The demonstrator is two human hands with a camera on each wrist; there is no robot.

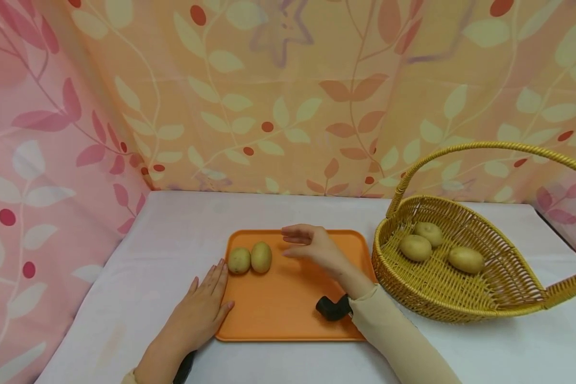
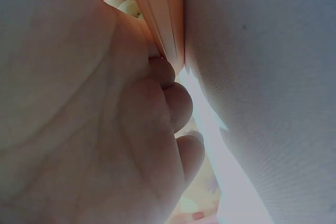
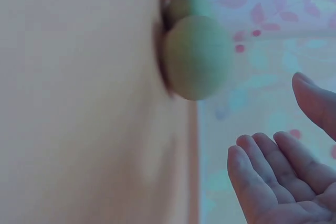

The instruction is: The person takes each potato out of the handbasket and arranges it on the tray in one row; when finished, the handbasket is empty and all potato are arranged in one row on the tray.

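Two potatoes, one rounder (image 1: pixel 239 260) and one longer (image 1: pixel 261 257), lie side by side in the upper left of an orange tray (image 1: pixel 278 314). Along the tray's left edge rests my left hand (image 1: pixel 199 309), its fingers straight and its thumb over the rim. In the left wrist view its palm and fingertips (image 2: pixel 178 106) lie against the tray's side. My right hand (image 1: pixel 317 248) hovers over the tray, right of the potatoes, thumb apart from the fingers and nothing held. The right wrist view shows that hand (image 3: pixel 283 182) clear of the nearer potato (image 3: pixel 198 59).
At the right stands a woven basket (image 1: pixel 523 266) with a tall arched handle (image 1: pixel 489 145). Inside it lie three potatoes (image 1: pixel 416 248). The tray and basket sit on a white-covered table (image 1: pixel 173 224). Patterned cloth (image 1: pixel 278 106) hangs behind and at the sides.
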